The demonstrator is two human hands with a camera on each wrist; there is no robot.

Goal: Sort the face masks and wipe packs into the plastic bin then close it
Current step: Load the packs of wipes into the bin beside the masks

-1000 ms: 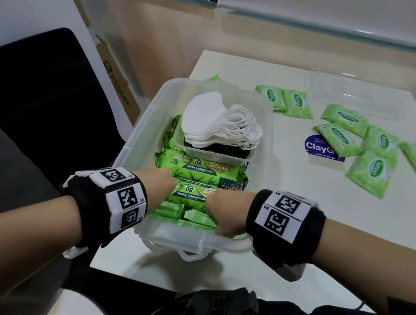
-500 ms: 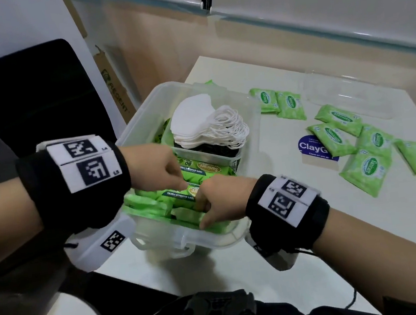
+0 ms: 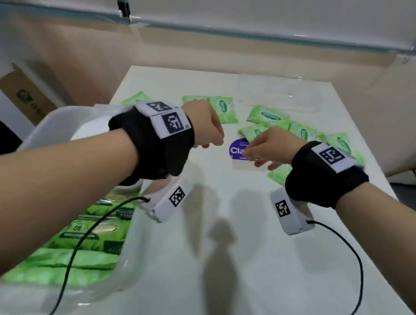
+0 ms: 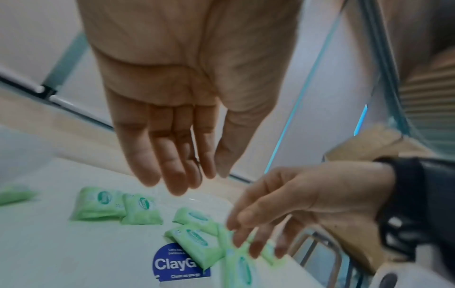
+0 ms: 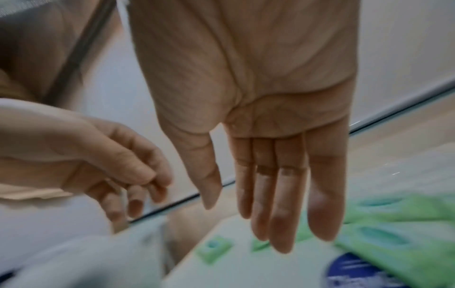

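Note:
The clear plastic bin (image 3: 64, 119) stands at the table's left, filled with large green wipe packs (image 3: 87, 234). A white patch of face masks (image 3: 86, 132) shows behind my left forearm. Several small green wipe packs (image 3: 266, 117) (image 4: 138, 209) lie on the table to the right. My left hand (image 3: 207, 128) (image 4: 177, 155) hovers above the table just right of the bin, fingers relaxed, holding nothing. My right hand (image 3: 266, 147) (image 5: 270, 194) hangs above the nearest small packs with straight fingers, also empty.
The clear bin lid (image 3: 280, 95) lies at the table's far side behind the small packs. A blue round sticker (image 3: 236, 151) is on the table under my hands. Wrist camera cables trail over the bin and the table's near edge.
Both hands have left the inside of the bin, risen and moved right, over the table toward the small packs. The large packs stay in the bin.

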